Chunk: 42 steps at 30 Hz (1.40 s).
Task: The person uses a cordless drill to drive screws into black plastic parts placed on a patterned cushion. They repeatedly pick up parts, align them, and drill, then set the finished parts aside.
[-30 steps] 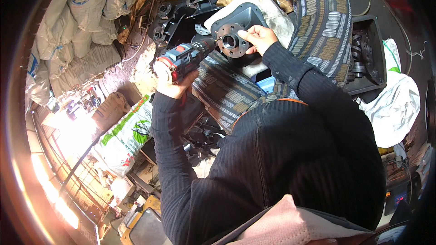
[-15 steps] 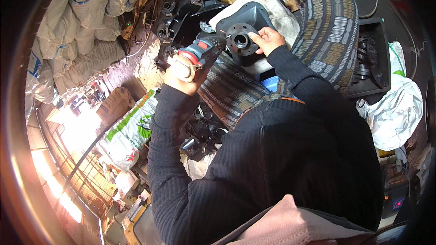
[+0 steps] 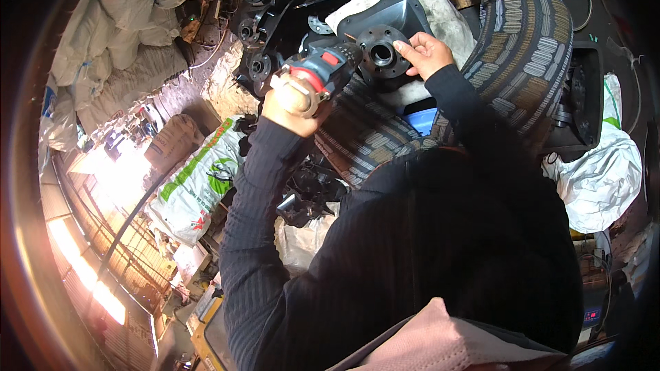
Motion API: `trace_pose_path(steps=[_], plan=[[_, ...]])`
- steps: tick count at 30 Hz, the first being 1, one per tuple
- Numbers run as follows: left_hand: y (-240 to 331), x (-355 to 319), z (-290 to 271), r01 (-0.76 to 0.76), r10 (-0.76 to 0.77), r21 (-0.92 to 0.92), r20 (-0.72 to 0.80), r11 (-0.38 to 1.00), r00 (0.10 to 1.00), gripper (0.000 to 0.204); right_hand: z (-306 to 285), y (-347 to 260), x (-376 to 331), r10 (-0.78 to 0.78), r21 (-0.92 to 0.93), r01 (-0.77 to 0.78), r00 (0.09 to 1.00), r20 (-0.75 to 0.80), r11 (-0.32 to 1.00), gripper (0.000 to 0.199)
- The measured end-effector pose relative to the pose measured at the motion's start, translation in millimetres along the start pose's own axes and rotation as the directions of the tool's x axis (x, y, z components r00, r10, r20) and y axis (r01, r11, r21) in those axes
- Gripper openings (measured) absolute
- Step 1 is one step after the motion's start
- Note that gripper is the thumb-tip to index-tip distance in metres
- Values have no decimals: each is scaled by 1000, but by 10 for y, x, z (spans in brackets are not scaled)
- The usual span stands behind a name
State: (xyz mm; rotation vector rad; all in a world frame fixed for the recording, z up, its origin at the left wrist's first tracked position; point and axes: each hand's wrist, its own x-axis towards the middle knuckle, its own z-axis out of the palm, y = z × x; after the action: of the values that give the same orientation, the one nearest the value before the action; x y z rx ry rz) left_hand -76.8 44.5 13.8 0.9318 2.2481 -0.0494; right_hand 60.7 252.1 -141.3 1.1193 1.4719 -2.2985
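My left hand (image 3: 297, 118) is wrapped round a dark blue-grey power drill (image 3: 323, 69) with red parts. The drill's front end reaches the left rim of a round flange with several holes and a wide central bore (image 3: 382, 55). This flange belongs to a black moulded part (image 3: 407, 12) with a broad flared base, which lies on a whitish cloth-like bundle (image 3: 450, 24). On the flange's right side, my right hand (image 3: 427, 55) grips the edge, thumb on the face and fingers curled behind. Whether the drill's tip sits in a hole is hidden.
Several similar black flanged parts (image 3: 260, 27) are piled at the far left. A patterned cushion (image 3: 526, 41) curves round the work on the right. Beyond it stands a black bin (image 3: 584, 106) with dark parts inside. White sacks (image 3: 127, 20) are stacked at the left.
The whole view has shifted slightly, so the flanged part and both hands appear farther right. Both hands keep their holds, and the drill stays at the flange's left rim.
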Motion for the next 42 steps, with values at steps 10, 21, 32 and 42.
trace_pose_path(steps=[10, 21, 32, 42], plan=[[678, -452, -211, -88, 56, -92, -308, 992, 950, 44, -150, -78, 50, -27, 247, 42, 997, -66, 968, 34], [1090, -834, -23, -342, 217, -379, -336, 860, 917, 47, -373, -428, -651, -53, 378, -208, 816, 575, 902, 71], [1050, -869, -29, -331, 233, -367, -288, 869, 929, 41, -360, -460, -634, -29, 252, -177, 764, 644, 951, 68], [1035, -897, -163, -343, 247, -304, -312, 889, 917, 33, -362, -345, -576, -68, 305, -155, 789, 610, 940, 47]])
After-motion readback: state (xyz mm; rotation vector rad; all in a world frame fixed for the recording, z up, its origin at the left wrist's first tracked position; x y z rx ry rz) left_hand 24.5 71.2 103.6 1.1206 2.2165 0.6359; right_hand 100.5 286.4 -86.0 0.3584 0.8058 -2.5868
